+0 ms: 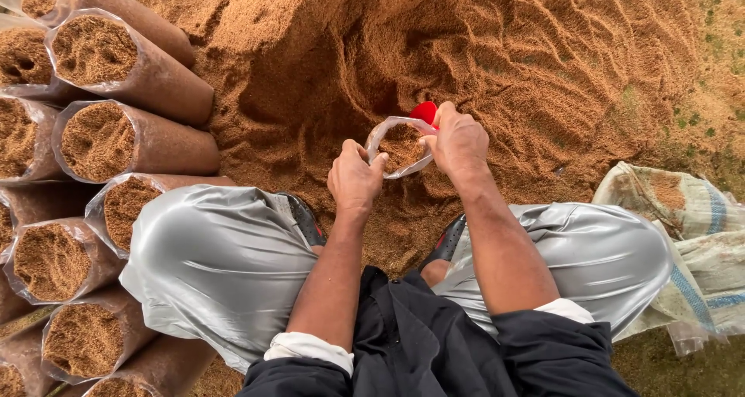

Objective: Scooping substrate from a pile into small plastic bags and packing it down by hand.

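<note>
My left hand (355,180) grips the near rim of a clear plastic bag (386,131) that stands open in front of me, partly filled with brown sawdust. My right hand (459,142) holds the far right rim of the same bag, and a red scoop (424,112) shows just behind its fingers. Whether the right hand also grips the scoop is hidden. The bag rests on a large heap of sawdust (466,48). I squat with silver-grey trouser knees on either side.
Several filled, cylinder-shaped clear bags of sawdust (128,137) lie stacked on their sides at the left. A crumpled woven sack (683,226) lies on the ground at the right. Dark sandals (306,218) show beneath my knees.
</note>
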